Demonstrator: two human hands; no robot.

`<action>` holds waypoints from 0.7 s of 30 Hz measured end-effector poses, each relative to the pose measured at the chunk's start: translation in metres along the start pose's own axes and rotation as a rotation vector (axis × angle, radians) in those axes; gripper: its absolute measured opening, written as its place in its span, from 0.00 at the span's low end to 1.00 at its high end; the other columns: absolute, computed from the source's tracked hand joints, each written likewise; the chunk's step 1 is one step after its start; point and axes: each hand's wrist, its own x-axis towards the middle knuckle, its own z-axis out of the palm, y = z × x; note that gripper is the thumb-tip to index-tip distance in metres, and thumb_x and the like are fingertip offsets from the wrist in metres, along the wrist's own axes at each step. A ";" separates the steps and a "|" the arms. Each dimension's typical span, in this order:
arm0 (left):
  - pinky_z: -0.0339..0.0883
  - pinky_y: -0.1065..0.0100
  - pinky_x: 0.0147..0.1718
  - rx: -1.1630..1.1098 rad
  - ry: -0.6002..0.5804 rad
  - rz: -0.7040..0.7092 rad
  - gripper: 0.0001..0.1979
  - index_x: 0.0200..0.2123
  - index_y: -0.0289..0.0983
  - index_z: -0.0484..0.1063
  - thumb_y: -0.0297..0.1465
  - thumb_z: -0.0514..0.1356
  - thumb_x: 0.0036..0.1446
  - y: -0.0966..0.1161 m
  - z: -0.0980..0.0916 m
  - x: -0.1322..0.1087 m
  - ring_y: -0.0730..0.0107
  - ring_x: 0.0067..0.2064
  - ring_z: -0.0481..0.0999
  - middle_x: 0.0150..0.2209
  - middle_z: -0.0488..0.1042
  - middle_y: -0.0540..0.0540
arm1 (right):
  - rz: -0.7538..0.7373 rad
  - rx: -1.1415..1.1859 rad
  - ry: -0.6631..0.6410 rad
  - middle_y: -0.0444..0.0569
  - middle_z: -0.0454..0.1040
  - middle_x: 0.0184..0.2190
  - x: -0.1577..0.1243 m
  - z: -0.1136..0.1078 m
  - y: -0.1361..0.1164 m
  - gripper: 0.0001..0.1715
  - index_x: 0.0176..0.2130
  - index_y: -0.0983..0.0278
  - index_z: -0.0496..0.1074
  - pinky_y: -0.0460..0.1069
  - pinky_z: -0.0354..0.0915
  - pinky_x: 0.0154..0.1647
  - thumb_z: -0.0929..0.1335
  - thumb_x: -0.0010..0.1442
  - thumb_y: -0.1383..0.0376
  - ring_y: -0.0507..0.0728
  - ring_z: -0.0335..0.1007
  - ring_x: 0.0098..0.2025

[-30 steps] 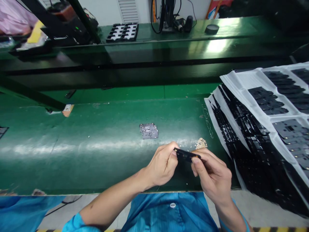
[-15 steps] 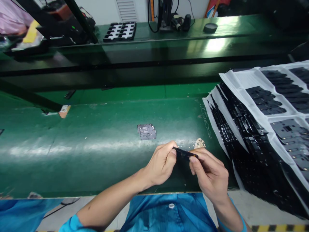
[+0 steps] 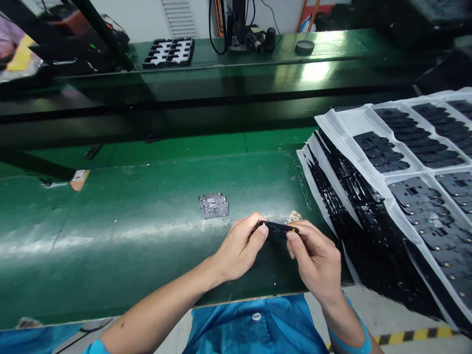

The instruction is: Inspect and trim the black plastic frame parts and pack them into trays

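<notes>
Blue clothing point(image 3: 236, 332): yours, on the near side of the green bench point(image 3: 121, 265).
Right hand point(image 3: 319, 258): you pinch the right end of a slim black part point(image 3: 278, 228).
Left hand point(image 3: 239, 246): you grasp its left end.
Black part: seen edge-on, between your two hands, over the bench.
Beige bits point(image 3: 294, 216): in a small scattered heap just beyond your right hand.
Grey plates point(image 3: 214, 205): overlapping on the bench, left of the bits.
White trays point(image 3: 427, 172): stacked at your right, dark parts point(image 3: 381, 150) in the top one.
Black disc point(image 3: 304, 47): on the far ledge point(image 3: 342, 46).

Two hands point(image 3: 241, 248) point(image 3: 320, 260), one black part point(image 3: 277, 228), one grey stack point(image 3: 214, 206) (how many deep, unclear), one pale heap point(image 3: 294, 216), one disc point(image 3: 304, 47).
</notes>
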 end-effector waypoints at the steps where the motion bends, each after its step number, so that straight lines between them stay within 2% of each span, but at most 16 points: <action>1: 0.58 0.66 0.36 0.000 0.006 -0.001 0.15 0.36 0.39 0.65 0.37 0.48 0.77 0.000 0.001 0.001 0.69 0.31 0.65 0.30 0.65 0.53 | -0.015 -0.007 -0.005 0.48 0.74 0.35 0.000 -0.001 0.000 0.09 0.45 0.62 0.80 0.49 0.66 0.27 0.68 0.74 0.69 0.52 0.69 0.27; 5: 0.57 0.66 0.34 0.029 0.035 0.019 0.16 0.35 0.40 0.62 0.35 0.45 0.77 -0.002 0.004 0.001 0.70 0.30 0.63 0.28 0.63 0.53 | -0.048 -0.010 -0.017 0.48 0.74 0.34 -0.003 0.000 0.000 0.11 0.48 0.61 0.81 0.50 0.68 0.30 0.68 0.73 0.71 0.53 0.71 0.30; 9: 0.58 0.66 0.34 0.074 0.035 0.049 0.13 0.35 0.40 0.61 0.29 0.45 0.75 -0.005 0.006 0.000 0.69 0.30 0.64 0.29 0.64 0.52 | -0.027 0.013 -0.010 0.49 0.75 0.36 -0.005 0.001 0.002 0.10 0.47 0.62 0.81 0.49 0.66 0.28 0.68 0.73 0.70 0.53 0.70 0.29; 12: 0.59 0.67 0.34 0.143 0.037 0.055 0.10 0.35 0.40 0.61 0.27 0.47 0.73 -0.009 0.007 0.001 0.69 0.30 0.65 0.30 0.65 0.53 | 0.020 0.030 0.058 0.47 0.73 0.35 -0.004 -0.001 0.003 0.08 0.45 0.62 0.79 0.48 0.64 0.25 0.68 0.74 0.68 0.51 0.67 0.26; 15: 0.63 0.66 0.35 0.256 0.020 0.047 0.09 0.38 0.39 0.65 0.25 0.49 0.72 -0.014 0.008 0.005 0.69 0.31 0.69 0.31 0.70 0.51 | 0.067 0.039 0.124 0.44 0.70 0.32 -0.001 -0.004 0.002 0.07 0.44 0.62 0.78 0.47 0.63 0.24 0.68 0.75 0.67 0.49 0.65 0.24; 18: 0.68 0.60 0.43 0.480 -0.086 0.097 0.12 0.42 0.38 0.71 0.24 0.48 0.73 -0.013 0.007 0.007 0.61 0.39 0.76 0.38 0.78 0.44 | 0.081 0.065 0.111 0.44 0.70 0.33 0.002 -0.007 -0.001 0.08 0.46 0.62 0.78 0.46 0.65 0.25 0.67 0.75 0.65 0.49 0.66 0.25; 20: 0.69 0.52 0.52 0.596 -0.110 0.133 0.12 0.48 0.38 0.74 0.26 0.51 0.74 -0.009 0.003 0.007 0.52 0.51 0.77 0.50 0.80 0.39 | 0.080 0.073 0.105 0.45 0.72 0.34 0.003 -0.008 -0.004 0.09 0.47 0.62 0.79 0.46 0.66 0.25 0.67 0.75 0.64 0.50 0.67 0.26; 21: 0.67 0.48 0.56 0.604 -0.090 0.139 0.11 0.52 0.39 0.74 0.28 0.53 0.74 -0.006 0.000 0.006 0.48 0.58 0.75 0.57 0.78 0.37 | 0.080 0.068 0.106 0.46 0.72 0.34 0.003 -0.008 -0.004 0.10 0.48 0.62 0.79 0.46 0.67 0.25 0.67 0.75 0.64 0.50 0.68 0.26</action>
